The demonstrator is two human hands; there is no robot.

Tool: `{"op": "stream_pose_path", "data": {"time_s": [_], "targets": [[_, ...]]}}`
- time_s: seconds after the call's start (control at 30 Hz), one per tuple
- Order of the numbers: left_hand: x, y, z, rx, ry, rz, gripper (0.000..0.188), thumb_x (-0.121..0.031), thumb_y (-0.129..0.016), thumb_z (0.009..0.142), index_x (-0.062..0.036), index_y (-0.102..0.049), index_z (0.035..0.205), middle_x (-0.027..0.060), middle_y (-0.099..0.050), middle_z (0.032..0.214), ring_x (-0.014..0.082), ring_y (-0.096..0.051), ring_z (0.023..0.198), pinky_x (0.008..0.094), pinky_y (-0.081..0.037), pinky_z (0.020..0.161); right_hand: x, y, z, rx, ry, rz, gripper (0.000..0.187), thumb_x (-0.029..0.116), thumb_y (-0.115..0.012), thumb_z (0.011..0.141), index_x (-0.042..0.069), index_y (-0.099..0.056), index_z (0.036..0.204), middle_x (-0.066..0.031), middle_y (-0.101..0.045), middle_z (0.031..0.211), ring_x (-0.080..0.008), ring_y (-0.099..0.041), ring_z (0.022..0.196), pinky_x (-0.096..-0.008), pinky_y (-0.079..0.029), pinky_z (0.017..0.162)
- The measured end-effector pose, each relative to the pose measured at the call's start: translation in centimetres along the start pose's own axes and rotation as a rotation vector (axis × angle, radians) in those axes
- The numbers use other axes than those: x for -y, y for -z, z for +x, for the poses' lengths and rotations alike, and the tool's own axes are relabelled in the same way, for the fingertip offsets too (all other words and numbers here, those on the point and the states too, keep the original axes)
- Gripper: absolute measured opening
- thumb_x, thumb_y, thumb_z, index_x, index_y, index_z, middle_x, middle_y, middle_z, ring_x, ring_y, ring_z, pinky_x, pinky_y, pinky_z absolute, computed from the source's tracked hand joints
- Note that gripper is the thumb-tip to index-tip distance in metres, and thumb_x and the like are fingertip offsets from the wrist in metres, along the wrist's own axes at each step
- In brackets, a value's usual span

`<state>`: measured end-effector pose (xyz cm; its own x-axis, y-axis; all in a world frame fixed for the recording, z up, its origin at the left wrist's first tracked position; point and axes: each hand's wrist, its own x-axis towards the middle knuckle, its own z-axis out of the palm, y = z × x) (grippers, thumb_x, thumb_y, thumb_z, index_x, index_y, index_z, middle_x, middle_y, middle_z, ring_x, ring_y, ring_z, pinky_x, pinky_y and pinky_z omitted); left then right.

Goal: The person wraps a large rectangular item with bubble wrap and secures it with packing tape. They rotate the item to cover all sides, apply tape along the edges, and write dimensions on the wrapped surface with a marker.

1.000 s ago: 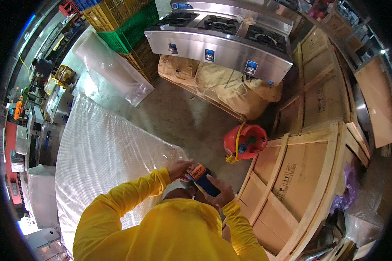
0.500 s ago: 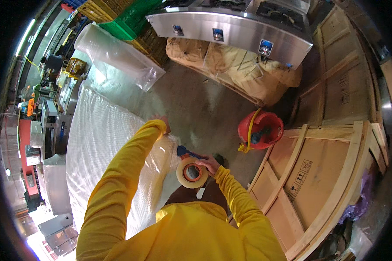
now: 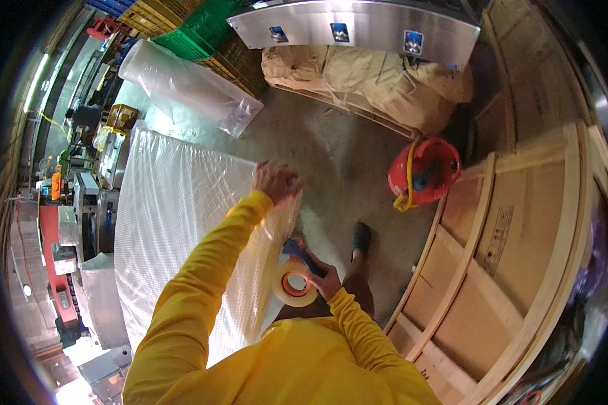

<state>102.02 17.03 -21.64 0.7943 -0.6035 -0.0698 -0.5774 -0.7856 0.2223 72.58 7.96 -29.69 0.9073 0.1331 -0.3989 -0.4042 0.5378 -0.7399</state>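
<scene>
My right hand (image 3: 327,281) is closed round the blue handle of a tape dispenser (image 3: 309,258). A wide roll of clear tape (image 3: 279,286) with an orange core sits on it, above my legs. The dispenser's head is beside the near right edge of a large flat item covered in bubble wrap (image 3: 189,196). My left hand (image 3: 275,181) is at that item's far right corner, fingers curled over the wrap's edge. What lies inside the wrap cannot be made out.
A red bucket (image 3: 402,172) with a yellow handle stands right of me, beside wooden crates (image 3: 520,250). Ahead are a stainless steel stove (image 3: 378,30) and a tan wrapped bundle (image 3: 365,74). A bubble wrap roll (image 3: 175,77) lies far left, near stacked plastic crates (image 3: 192,34).
My left hand has moved up and right onto the wrapped item's far corner. My right hand, with the tape dispenser, has shifted slightly down. The view has turned, and one shoe now shows.
</scene>
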Motion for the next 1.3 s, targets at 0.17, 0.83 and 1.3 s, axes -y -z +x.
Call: {"op": "stream_pose_path", "data": {"time_s": [0.17,0.83,1.3], "targets": [[-1.0,0.4,-3.6,-0.059,-0.003,-0.014,0.055,-0.050,-0.069,0.081,-0.0238,-0.063,0.129,0.0122,-0.054,0.138,0.0360,-0.040,0.138,0.0623,-0.020,0.116,-3.8,0.3,-0.3,0.050,0.081,-0.160,0.061,0.018,-0.072,0.089,-0.002,-0.053,0.143,-0.0117,-0.067,0.127,-0.0176,-0.063,0.113,-0.0326,-0.047,0.102],[-5.5,-0.4,-29.2,0.600,-0.451,0.630,0.028,-0.031,-0.071,0.078,-0.0132,-0.077,0.100,0.0086,-0.055,0.141,0.0390,-0.023,0.151,0.0736,-0.011,0.117,-24.7,-9.8,-14.4,0.187,0.010,0.119,0.061,0.015,-0.076,0.086,0.002,-0.057,0.142,-0.0062,-0.069,0.123,-0.0116,-0.059,0.109,-0.0301,-0.048,0.099],[-0.9,-3.2,-35.8,0.198,-0.482,0.566,0.009,-0.020,-0.070,0.074,-0.0146,-0.075,0.079,0.0003,-0.065,0.122,0.0302,-0.029,0.150,0.0707,-0.010,0.119,-37.8,-20.6,-29.6,0.299,-0.139,0.115,0.060,0.012,-0.076,0.088,0.007,-0.055,0.145,-0.0013,-0.068,0.115,-0.0086,-0.062,0.098,-0.0242,-0.049,0.091]]}}
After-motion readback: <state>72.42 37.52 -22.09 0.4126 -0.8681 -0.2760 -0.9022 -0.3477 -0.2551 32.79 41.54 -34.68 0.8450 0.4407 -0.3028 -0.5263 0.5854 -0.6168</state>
